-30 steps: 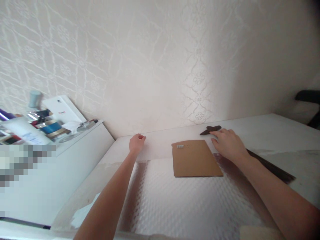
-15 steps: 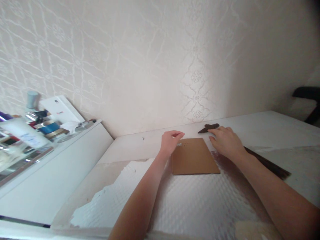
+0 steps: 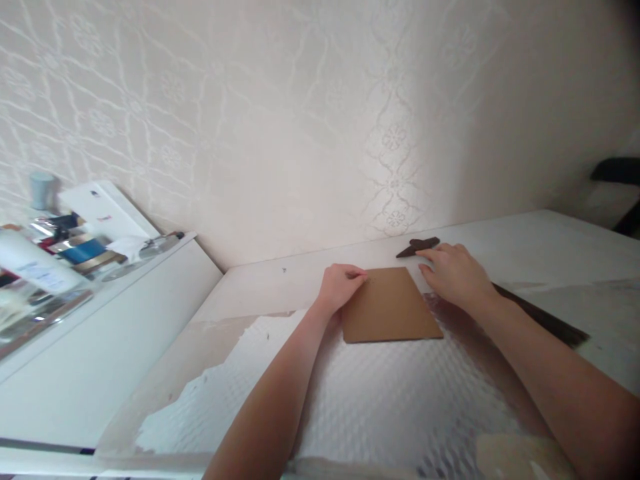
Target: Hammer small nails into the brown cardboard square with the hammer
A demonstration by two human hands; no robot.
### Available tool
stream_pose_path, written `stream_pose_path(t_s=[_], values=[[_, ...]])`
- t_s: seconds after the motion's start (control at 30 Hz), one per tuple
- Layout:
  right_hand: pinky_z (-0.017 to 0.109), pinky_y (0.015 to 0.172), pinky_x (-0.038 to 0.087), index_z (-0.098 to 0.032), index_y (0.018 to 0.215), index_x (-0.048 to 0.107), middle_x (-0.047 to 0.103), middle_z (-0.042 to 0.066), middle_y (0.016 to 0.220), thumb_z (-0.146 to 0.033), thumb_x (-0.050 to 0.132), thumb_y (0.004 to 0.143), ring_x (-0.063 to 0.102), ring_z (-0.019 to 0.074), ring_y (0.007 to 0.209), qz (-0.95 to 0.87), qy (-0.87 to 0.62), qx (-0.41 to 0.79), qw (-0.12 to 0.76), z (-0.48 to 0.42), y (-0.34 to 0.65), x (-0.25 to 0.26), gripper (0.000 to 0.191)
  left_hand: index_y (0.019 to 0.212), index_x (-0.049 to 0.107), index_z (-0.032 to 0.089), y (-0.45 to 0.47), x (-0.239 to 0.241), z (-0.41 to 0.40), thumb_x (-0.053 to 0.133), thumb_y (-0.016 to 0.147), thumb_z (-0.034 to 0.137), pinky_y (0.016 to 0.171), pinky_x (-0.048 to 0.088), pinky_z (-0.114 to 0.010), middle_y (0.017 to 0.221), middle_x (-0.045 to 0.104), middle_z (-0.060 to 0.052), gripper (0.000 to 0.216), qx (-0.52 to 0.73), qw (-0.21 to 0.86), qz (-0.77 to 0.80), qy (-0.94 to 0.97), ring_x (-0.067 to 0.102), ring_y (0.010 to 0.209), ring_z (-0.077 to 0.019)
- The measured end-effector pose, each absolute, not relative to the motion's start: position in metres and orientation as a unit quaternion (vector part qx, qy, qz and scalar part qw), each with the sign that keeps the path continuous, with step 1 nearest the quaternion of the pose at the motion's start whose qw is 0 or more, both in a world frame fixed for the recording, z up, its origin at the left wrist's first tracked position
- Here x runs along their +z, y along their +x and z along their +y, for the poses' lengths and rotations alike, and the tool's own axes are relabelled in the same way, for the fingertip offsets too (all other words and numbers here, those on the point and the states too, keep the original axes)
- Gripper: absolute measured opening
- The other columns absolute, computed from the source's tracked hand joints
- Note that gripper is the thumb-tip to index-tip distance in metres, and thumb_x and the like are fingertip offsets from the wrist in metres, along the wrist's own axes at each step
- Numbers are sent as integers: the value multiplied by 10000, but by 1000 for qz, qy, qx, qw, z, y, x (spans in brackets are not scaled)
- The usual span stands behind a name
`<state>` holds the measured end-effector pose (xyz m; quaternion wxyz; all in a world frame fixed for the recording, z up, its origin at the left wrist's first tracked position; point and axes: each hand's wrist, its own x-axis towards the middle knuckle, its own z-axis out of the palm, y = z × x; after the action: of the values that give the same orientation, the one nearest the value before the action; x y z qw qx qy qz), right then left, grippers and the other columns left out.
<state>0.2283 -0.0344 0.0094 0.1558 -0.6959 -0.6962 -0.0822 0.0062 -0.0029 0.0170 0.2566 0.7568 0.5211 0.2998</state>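
Observation:
A flat, square brown board (image 3: 390, 310) that looks like cardboard lies before me, with a few tiny dark specks near its far left corner. My left hand (image 3: 343, 285) is over that corner, thumb and fingers pinched together; whatever they hold is too small or hidden to see. To the right of the board, my right hand (image 3: 455, 270) has its thumb and index finger apart. Its index fingertip touches or nearly touches dark brown flat pieces (image 3: 417, 247) lying beyond the board. A long dark strip (image 3: 545, 317) runs out from beneath my right wrist.
The board rests on a silvery quilted sheet (image 3: 380, 407) over a white table (image 3: 255, 283). At left, a white cabinet (image 3: 125, 333) bears bottles, tape and a white box (image 3: 107, 212). A patterned wall (image 3: 300, 167) stands behind. A black chair part (image 3: 617, 170) shows at right.
My left hand has shifted slightly over the board's corner, covering a small silvery patch seen before. The right hand stays near the dark pieces. The whole view has tilted a little.

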Motion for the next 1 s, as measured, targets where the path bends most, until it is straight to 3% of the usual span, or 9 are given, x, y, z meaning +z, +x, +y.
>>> stream_pose_path(t_s=[0.73,1.0], values=[[382,824,424,-162,1192,624,629,156,1087,-270,397,878,547,286,1007,-703,-690,-81,150,-32,230,7,402,906,720,195,5,18,-11,560,781,178,889,483,-309,935,725,-33,204,234,127,498,825,646,892,-175],[377,811,429,-165,1188,626,634,151,1069,-271,401,876,555,280,986,-705,-687,-89,152,-30,232,3,398,888,707,187,4,14,-10,555,771,139,883,485,-291,903,720,-28,198,263,152,475,826,641,873,-156]])
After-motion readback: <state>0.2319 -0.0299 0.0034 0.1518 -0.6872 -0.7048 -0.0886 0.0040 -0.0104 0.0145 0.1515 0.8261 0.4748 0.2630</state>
